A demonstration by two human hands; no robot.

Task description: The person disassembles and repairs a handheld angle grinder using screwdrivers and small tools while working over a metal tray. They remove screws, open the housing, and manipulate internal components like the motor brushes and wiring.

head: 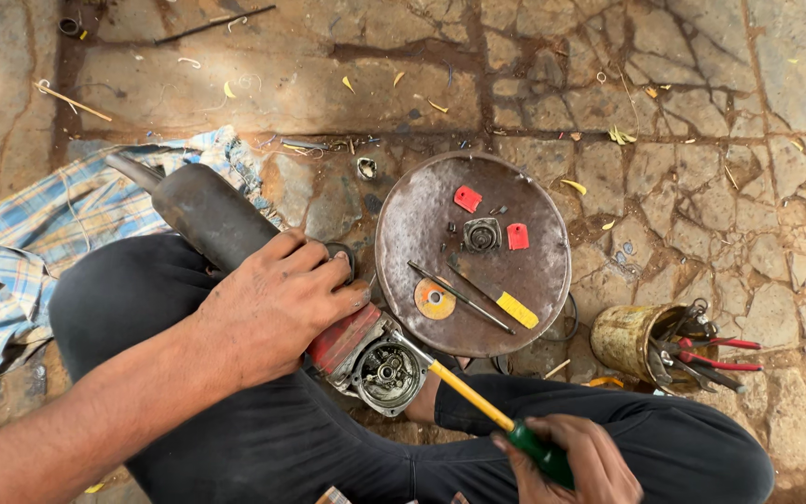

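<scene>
The angle grinder [263,271] lies across the person's lap, long axis running from upper left down to its open gear head [386,371] at lower right. The left hand [277,303] wraps the body just behind that head, fingers curled tight. The right hand [571,462] sits lower right, fingers closed around the screwdriver [478,401], whose yellow shaft angles up-left and touches the head's rim

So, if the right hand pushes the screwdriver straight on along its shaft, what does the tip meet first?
The right hand aims the screwdriver up-left at the open gear housing of the power tool that the left hand steadies. The tip would meet the housing's rim or gears first; it looks already there, though depth is unclear.
</scene>
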